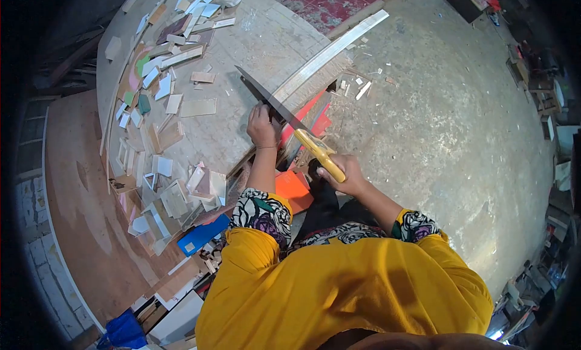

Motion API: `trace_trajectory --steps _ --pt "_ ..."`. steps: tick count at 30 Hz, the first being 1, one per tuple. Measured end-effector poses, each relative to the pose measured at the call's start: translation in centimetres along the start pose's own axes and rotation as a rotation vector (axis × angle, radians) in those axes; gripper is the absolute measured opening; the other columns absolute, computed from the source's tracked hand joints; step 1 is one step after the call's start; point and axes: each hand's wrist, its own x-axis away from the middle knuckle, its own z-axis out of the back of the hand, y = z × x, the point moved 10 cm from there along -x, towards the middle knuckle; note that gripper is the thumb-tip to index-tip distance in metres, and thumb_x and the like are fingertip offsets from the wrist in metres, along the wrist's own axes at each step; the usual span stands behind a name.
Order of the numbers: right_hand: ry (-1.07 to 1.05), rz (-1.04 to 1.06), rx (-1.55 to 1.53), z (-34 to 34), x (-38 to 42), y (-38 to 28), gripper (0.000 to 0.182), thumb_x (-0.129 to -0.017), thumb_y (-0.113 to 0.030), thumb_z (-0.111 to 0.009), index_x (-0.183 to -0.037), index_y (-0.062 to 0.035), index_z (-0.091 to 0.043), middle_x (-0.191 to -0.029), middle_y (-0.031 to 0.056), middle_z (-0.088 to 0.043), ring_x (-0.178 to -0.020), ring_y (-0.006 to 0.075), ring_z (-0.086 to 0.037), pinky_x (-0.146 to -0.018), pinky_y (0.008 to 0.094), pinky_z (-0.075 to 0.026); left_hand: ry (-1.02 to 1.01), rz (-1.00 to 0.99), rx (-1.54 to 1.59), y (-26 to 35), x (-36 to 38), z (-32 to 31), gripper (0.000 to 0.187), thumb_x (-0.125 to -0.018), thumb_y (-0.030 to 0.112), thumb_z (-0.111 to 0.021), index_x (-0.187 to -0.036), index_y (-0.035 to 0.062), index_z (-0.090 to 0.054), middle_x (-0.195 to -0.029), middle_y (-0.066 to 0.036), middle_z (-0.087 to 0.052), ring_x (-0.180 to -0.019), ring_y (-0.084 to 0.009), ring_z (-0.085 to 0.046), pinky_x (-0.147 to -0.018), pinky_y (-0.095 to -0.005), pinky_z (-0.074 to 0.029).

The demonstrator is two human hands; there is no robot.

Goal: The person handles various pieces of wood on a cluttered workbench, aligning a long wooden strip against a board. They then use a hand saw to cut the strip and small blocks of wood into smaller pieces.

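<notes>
My right hand (345, 173) is wrapped round the yellow handle (321, 155) of a handsaw (279, 110). Its dark blade slants up and left, crossing the near end of a long pale wooden strip (339, 46). My left hand (262, 129) is closed, its fingers curled at the strip's near end just left of the blade. The fingertips are partly hidden, but they appear to grip the strip there. The strip lies along the edge of a worn work board (242, 32) and reaches out past its corner. Where the teeth meet the wood is not clear.
Many wood offcuts (172, 53) lie scattered across the board's left side, with more piled at its lower left (175, 199). An orange box (293, 191) and a blue piece (204, 235) sit close to me. Concrete floor (436, 126) with small scraps stretches to the right.
</notes>
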Motion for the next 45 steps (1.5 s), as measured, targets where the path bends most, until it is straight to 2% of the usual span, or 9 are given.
trace_trajectory --steps 2,15,23,26,29,37,40,43,45 --pt "0.050 -0.102 -0.292 0.6 0.4 0.1 0.019 -0.082 -0.023 -0.062 -0.082 -0.0040 -0.058 -0.067 0.0126 -0.054 -0.058 0.0283 -0.054 -0.055 0.0347 -0.042 0.003 0.001 -0.027 -0.5 0.0 -0.3 0.017 -0.068 0.008 -0.058 -0.085 0.0031 -0.058 -0.102 -0.016 -0.062 -0.092 -0.0327 -0.058 -0.082 -0.0383 -0.047" --pt "0.059 -0.150 -0.178 0.5 -1.6 -0.6 0.021 -0.080 -0.024 -0.064 -0.077 -0.0043 -0.057 -0.064 0.0126 -0.052 -0.056 0.0300 -0.052 -0.053 0.0348 -0.041 -0.019 0.005 -0.019 -0.3 0.2 -0.3 0.022 -0.067 0.005 -0.057 -0.089 0.0003 -0.058 -0.101 -0.020 -0.060 -0.096 -0.0339 -0.057 -0.084 -0.0379 -0.046" --pt "-0.037 -0.284 -0.323 -1.9 -1.1 2.2 0.022 -0.082 -0.024 -0.062 -0.081 -0.0026 -0.059 -0.064 0.0124 -0.053 -0.056 0.0225 -0.053 -0.053 0.0332 -0.041 -0.019 0.003 -0.012 -0.1 0.0 -0.3 0.020 -0.068 0.005 -0.056 -0.088 0.0007 -0.057 -0.102 -0.018 -0.060 -0.096 -0.0335 -0.057 -0.083 -0.0381 -0.047" --pt "0.034 -0.307 -0.483 -0.7 -0.2 0.6 0.023 -0.083 -0.024 -0.062 -0.079 -0.0024 -0.058 -0.063 0.0120 -0.053 -0.056 0.0219 -0.052 -0.053 0.0329 -0.041 -0.047 0.023 -0.028 0.0 0.0 -0.6 0.019 -0.068 0.004 -0.055 -0.086 0.0009 -0.057 -0.103 -0.018 -0.060 -0.097 -0.0335 -0.057 -0.083 -0.0383 -0.047" --pt "0.000 -0.258 -0.391 0.4 3.3 0.1 0.021 -0.082 -0.024 -0.061 -0.079 -0.0026 -0.058 -0.063 0.0122 -0.053 -0.057 0.0234 -0.054 -0.054 0.0333 -0.042 0.035 -0.044 -0.019 0.7 -0.1 0.2 0.017 -0.068 0.004 -0.055 -0.085 0.0010 -0.056 -0.105 -0.018 -0.060 -0.097 -0.0336 -0.057 -0.084 -0.0385 -0.047" --pt "-0.033 -0.232 -0.287 0.9 2.9 1.0 0.015 -0.080 -0.018 -0.062 -0.078 -0.0044 -0.056 -0.063 0.0136 -0.052 -0.053 0.0266 -0.049 -0.053 0.0336 -0.041 0.016 0.027 -0.012 0.2 -0.3 0.0 0.014 -0.070 0.007 -0.057 -0.083 0.0023 -0.056 -0.106 -0.020 -0.060 -0.096 -0.0357 -0.057 -0.084 -0.0409 -0.046" --pt "-0.059 -0.147 -0.282 1.6 2.7 1.3 0.017 -0.081 -0.019 -0.063 -0.079 -0.0037 -0.057 -0.060 0.0090 -0.051 -0.052 0.0197 -0.048 -0.052 0.0307 -0.040 0.011 0.041 -0.014 0.4 -0.2 0.4 0.014 -0.071 0.005 -0.058 -0.084 0.0043 -0.056 -0.105 -0.018 -0.061 -0.095 -0.0349 -0.058 -0.085 -0.0403 -0.046" --pt "0.099 -0.360 -0.549 3.2 3.0 4.2 0.022 -0.083 -0.021 -0.063 -0.075 -0.0016 -0.055 -0.059 -0.0011 -0.044 -0.057 0.0058 -0.042 -0.050 0.0260 -0.036 0.034 0.019 0.028 0.1 -0.3 0.1 0.015 -0.070 0.005 -0.062 -0.084 0.0057 -0.056 -0.101 -0.014 -0.062 -0.095 -0.0335 -0.058 -0.085 -0.0395 -0.046" --pt "0.070 -0.298 -0.469 3.1 2.8 3.6 0.022 -0.083 -0.020 -0.063 -0.075 -0.0018 -0.055 -0.058 -0.0007 -0.044 -0.056 0.0065 -0.041 -0.050 0.0263 -0.036 0.019 0.037 0.028 -0.3 -0.2 -0.2 0.015 -0.070 0.005 -0.062 -0.084 0.0055 -0.056 -0.101 -0.014 -0.062 -0.095 -0.0333 -0.058 -0.084 -0.0396 -0.046"
